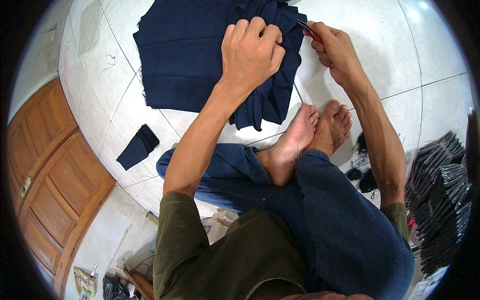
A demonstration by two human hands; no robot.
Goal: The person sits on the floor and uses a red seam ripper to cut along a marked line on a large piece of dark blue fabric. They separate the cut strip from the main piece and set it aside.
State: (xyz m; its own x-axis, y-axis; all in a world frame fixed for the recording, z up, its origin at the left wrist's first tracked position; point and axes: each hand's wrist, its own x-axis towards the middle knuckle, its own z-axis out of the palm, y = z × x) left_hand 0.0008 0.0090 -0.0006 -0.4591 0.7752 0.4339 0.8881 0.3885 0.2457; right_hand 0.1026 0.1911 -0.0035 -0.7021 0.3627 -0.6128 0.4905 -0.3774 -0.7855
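Observation:
A pile of dark navy cloth pieces with frayed left edges lies on the tiled floor in front of me. My left hand is closed over the right part of the pile, its fingers curled on the fabric. In my right hand, at the pile's upper right edge, is a small pair of thread snips with red on the handle. Their dark blades point up and left, at the edge of the cloth. Whether the blades touch a thread is too small to tell.
A small folded navy piece lies apart on the floor at left. Dark thread clumps sit right of my feet. Stacked black plastic-wrapped items stand at far right. A wooden door is at left. My crossed legs take up the near middle.

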